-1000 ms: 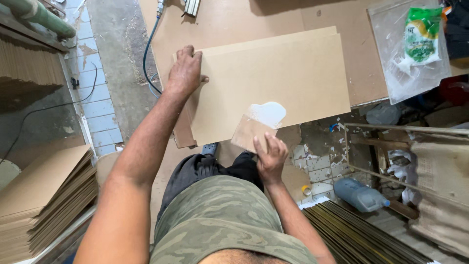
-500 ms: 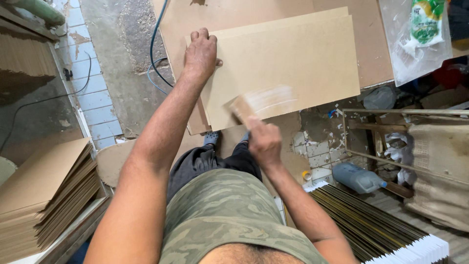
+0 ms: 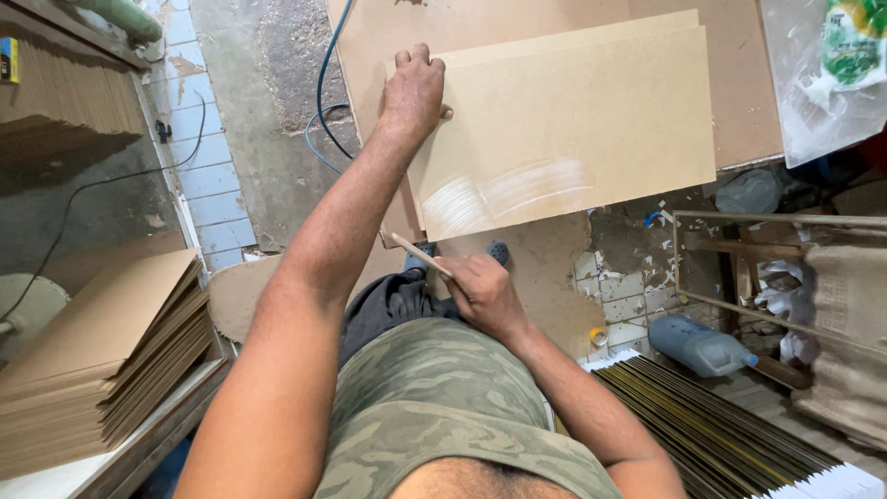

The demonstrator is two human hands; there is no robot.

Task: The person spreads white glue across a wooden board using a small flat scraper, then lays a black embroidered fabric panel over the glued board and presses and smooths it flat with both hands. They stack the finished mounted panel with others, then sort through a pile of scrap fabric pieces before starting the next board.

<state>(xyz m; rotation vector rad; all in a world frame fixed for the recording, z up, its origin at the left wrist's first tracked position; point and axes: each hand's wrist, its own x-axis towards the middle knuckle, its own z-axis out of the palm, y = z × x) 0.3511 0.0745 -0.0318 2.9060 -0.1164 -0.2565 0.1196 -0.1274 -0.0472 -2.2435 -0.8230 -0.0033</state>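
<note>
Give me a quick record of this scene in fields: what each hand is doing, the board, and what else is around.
left hand: pressed flat on the left end of the top board
right hand: grips a thin flat scraper near the board's near edge
top board: tan sheet lying on a larger sheet, with a white smear along its near edge
stack of boards: lower left
plastic jug: lying on the floor, right

Soft, even light fills the scene, brightest on the pale board just right of the left hand fingers. A whitish streak on it, above the right hand fingers, is perhaps sheen. Shadows are faint, deeper at the far left. Focus is sharp; the edges bow with wide-angle distortion.
</note>
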